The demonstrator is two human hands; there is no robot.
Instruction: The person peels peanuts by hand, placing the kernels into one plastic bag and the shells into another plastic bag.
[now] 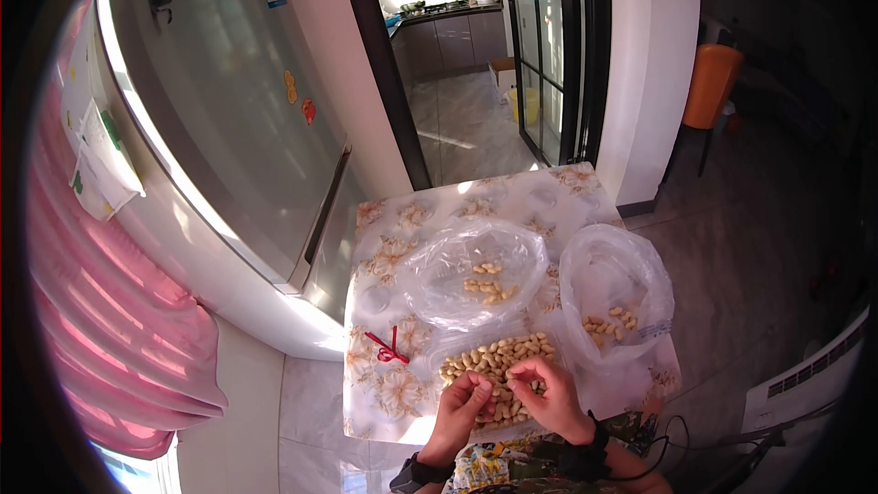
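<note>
Unshelled peanuts (498,354) fill a clear shallow tray at the table's near edge. Over its left part is my left hand (465,402), thumb and fingers pinched together; whatever is between them is too small to make out. Facing it from the right, my right hand (549,395) is closed in a pinch on what looks like a peanut. The two sets of fingertips are close together but apart. Beyond the tray lies an open clear plastic bag (425,270) with several peanuts inside. A second open plastic bag (604,261), right of the tray, also holds several peanuts.
A red ribbon or tie (388,348) lies left of the tray on the flowered tablecloth (389,393). A fridge (229,82) stands to the left, beside a pink curtain (110,311). Behind the table, a doorway leads to a kitchen. An orange chair (713,82) is at the right.
</note>
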